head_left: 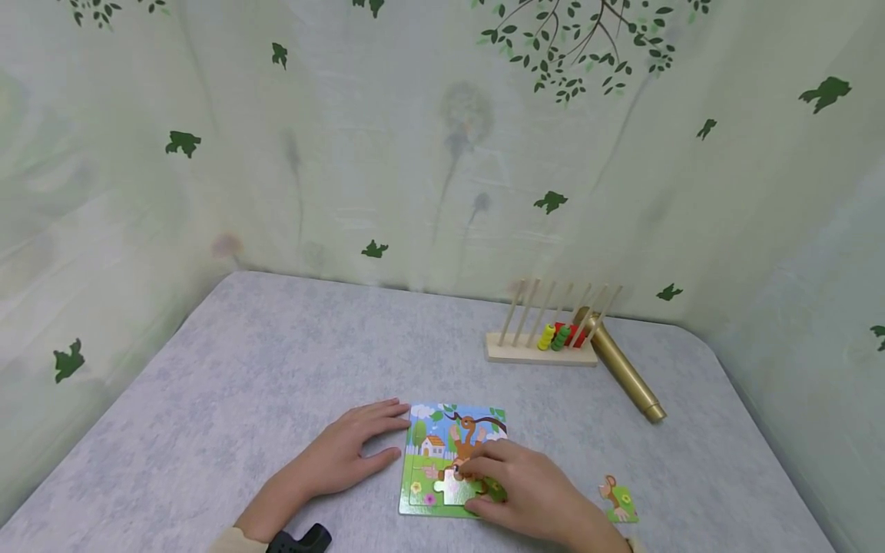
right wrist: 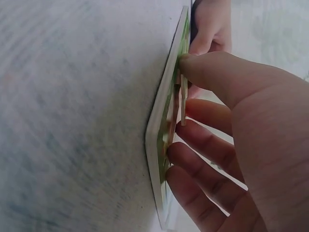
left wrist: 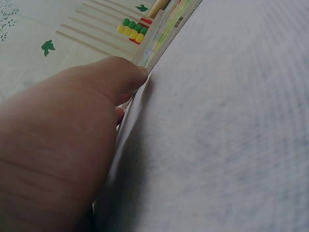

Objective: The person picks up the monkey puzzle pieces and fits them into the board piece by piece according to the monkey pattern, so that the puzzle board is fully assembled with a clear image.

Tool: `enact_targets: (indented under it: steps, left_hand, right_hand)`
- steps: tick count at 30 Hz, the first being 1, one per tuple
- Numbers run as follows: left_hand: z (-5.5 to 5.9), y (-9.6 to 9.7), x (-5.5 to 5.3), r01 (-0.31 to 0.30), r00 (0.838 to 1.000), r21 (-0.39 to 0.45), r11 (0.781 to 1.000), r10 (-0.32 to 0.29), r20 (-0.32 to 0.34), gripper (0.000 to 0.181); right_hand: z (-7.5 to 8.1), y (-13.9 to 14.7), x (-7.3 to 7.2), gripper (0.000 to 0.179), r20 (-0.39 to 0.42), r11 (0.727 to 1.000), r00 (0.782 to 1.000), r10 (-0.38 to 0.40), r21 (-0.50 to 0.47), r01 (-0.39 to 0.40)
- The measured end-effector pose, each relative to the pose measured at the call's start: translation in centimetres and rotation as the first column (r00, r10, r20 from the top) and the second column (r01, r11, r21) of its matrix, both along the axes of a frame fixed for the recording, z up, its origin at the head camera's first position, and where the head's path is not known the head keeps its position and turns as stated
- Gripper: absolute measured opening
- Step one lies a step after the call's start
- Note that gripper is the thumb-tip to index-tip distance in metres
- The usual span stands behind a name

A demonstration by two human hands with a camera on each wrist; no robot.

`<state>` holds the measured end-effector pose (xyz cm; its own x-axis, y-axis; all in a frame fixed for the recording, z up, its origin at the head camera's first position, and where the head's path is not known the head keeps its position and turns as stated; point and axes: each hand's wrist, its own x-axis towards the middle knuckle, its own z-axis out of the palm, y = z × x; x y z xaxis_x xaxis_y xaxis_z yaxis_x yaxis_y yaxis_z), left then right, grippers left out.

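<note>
A jigsaw puzzle [head_left: 423, 438] with a monkey picture lies on the table, with a pale gap in its lower part. My right hand [head_left: 531, 490] is over its right side, pinching a puzzle piece [right wrist: 184, 104] between thumb and fingers. In the right wrist view that piece stands slightly off the board, and other fingertips come down at the puzzle's surface. My left hand [head_left: 356, 447] lies with fingers extended at the puzzle's left edge. Another puzzle piece [head_left: 621, 503], with part of a monkey on green, lies to the right of my right hand.
Toward the back right stands a wooden bead rack [head_left: 539, 356] with upright pegs and yellow, green and red beads. A gold-coloured tube [head_left: 625, 369] lies beside it. A patterned cloth backdrop [head_left: 415, 153] rises behind the table [head_left: 297, 346].
</note>
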<state>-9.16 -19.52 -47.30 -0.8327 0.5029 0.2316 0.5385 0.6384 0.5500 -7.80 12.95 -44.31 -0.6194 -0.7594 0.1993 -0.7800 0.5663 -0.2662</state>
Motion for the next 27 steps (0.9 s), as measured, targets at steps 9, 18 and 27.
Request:
enact_targets:
  steps: [9, 18, 27]
  left_hand:
    - [-0.11, 0.05, -0.14, -0.001, 1.0, 0.0, 1.0, 0.001, 0.009, 0.041]
    - [-0.16, 0.1, -0.13, 0.001, 1.0, 0.005, 1.0, -0.001, 0.007, 0.041]
    - [-0.07, 0.05, -0.1, -0.001, 1.0, 0.007, 1.0, 0.001, -0.003, 0.041]
  right_hand:
    - [0.01, -0.09, 0.08, 0.03, 0.052, 1.0, 0.999, -0.013, 0.009, 0.013]
    - [-0.24, 0.15, 0.02, 0.031, -0.004, 0.998, 0.999, 0.05, -0.027, -0.05]
    - [-0.24, 0.29, -0.06, 0.032, 0.021, 0.997, 0.997, 0.077, -0.02, -0.076]
